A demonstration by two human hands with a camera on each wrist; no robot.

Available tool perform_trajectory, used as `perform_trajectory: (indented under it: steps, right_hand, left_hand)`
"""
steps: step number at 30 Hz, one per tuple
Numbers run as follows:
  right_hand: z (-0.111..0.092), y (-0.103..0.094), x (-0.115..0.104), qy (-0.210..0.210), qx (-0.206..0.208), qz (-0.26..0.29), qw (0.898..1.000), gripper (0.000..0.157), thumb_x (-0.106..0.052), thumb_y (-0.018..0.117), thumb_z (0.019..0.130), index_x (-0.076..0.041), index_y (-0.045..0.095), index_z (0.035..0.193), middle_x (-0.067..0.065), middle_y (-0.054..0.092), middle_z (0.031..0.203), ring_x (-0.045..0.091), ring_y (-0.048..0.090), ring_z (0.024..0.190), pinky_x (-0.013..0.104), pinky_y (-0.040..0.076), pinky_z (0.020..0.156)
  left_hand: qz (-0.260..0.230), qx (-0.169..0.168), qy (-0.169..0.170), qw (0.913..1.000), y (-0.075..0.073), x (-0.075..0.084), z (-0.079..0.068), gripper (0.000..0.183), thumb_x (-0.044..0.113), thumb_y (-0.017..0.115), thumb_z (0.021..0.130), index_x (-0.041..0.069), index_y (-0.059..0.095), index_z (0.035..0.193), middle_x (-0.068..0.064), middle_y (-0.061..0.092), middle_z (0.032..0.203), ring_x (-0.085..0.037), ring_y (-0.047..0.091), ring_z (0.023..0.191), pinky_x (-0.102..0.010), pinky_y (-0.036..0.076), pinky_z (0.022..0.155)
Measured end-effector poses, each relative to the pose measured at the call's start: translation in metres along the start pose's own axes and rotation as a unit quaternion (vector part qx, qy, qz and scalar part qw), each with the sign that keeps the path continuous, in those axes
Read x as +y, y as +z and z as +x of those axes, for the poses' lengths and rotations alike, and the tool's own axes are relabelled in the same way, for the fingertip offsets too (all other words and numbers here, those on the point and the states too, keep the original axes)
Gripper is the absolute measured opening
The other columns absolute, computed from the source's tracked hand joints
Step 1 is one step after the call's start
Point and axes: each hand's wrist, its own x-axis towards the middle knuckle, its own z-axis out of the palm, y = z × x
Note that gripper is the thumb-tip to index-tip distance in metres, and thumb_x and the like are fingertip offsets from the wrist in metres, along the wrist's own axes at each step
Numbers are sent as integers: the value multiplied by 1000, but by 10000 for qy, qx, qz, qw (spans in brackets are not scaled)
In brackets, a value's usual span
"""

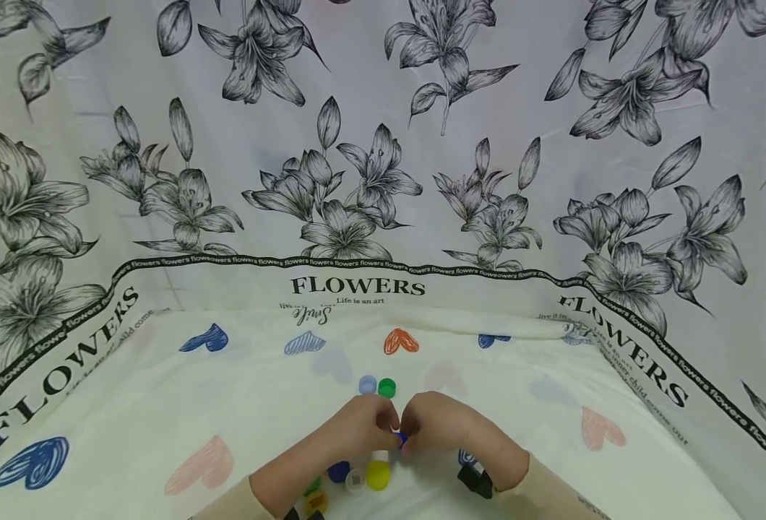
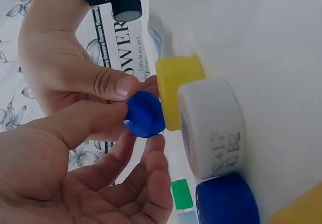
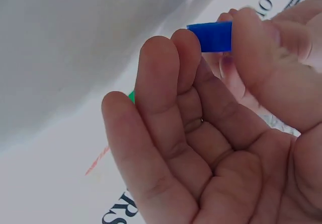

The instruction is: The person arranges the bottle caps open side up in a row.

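Note:
A small blue bottle cap [image 1: 402, 438] sits between my two hands over the cloth. In the left wrist view, my left hand [image 1: 362, 431] has its thumb on one side of the blue cap [image 2: 144, 114] and a fingertip under its lower edge. My right hand [image 1: 444, 425] meets it from the other side; in the right wrist view its thumb and fingertips pinch the cap [image 3: 214, 36]. Close by stand a yellow cap [image 1: 378, 475], a whitish cap [image 2: 214, 128] with printed characters and a dark blue cap [image 1: 339, 472].
A light blue cap [image 1: 367, 384] and a green cap [image 1: 386, 388] lie beyond the hands. An orange-yellow cap [image 1: 316, 501] and another green cap [image 1: 312, 486] lie by the left forearm. Flower-printed curtain [image 1: 383, 180] rises behind the heart-printed cloth [image 1: 513, 448].

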Motion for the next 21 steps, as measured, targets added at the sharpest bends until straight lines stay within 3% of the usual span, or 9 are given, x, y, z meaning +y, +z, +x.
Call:
perform_trajectory:
  steps: [5,8,14,21]
  right_hand:
    - [0,-5,1,-248,297,150,9991,5,-4,81,84,-6,81,89,-8,67,72,6,53,64,23,47,62]
    - [0,-8,0,-183,444,357,9982,4,-2,78,87,-4,81,89,-7,63,68,9,50,61,24,42,58]
    - [-2,-14,0,318,620,979,9927,9,-2,75,90,-3,71,97,-1,69,76,18,63,72,35,51,68]
    - [-1,-13,10,341,889,1415,9854,4,-1,70,95,-2,66,93,3,71,78,26,72,74,38,56,73]
  left_hand:
    - [-131,376,176,9991,-6,-1,3,15,17,80,90,13,67,83,4,62,76,-14,55,69,-27,46,62]
    - [-225,712,207,9970,-8,-1,3,18,21,80,90,13,67,81,4,62,75,-14,54,68,-28,46,60]
    - [-516,1140,128,9921,-6,-2,5,19,26,80,91,12,71,81,4,63,77,-15,55,72,-29,46,63]
    - [-1177,1210,73,9856,0,-10,9,17,24,79,92,8,74,94,2,69,88,-17,62,80,-34,53,72]
